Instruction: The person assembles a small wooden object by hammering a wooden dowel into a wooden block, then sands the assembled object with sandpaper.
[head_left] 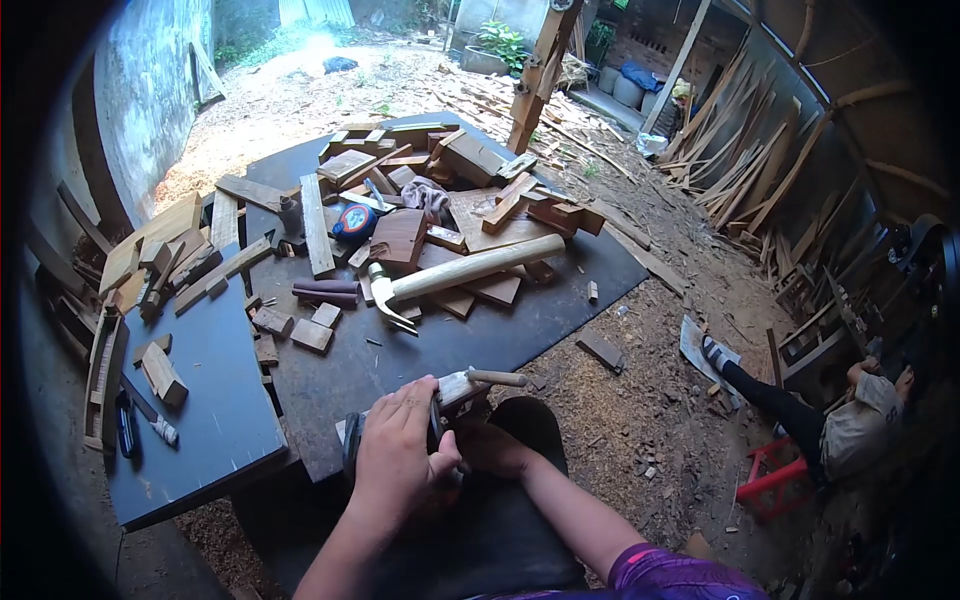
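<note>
Sawdust-strewn yard bench (400,370): both hands, left hand (400,455) and right hand (490,450), clamp a small wooden piece (470,385), seemingly mid-fitting, needing steady pressure next.

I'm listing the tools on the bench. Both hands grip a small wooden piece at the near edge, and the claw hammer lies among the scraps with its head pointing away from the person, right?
Not quite. In the head view the claw hammer has its head toward the person. Both hands, left and right, do grip the small wooden piece.

Open-air woodworking yard: dark surface (400,370) heaped with wood offcuts (470,215), claw hammer (455,275), sawdust floor (640,420), stacked timber slats (745,150).
</note>
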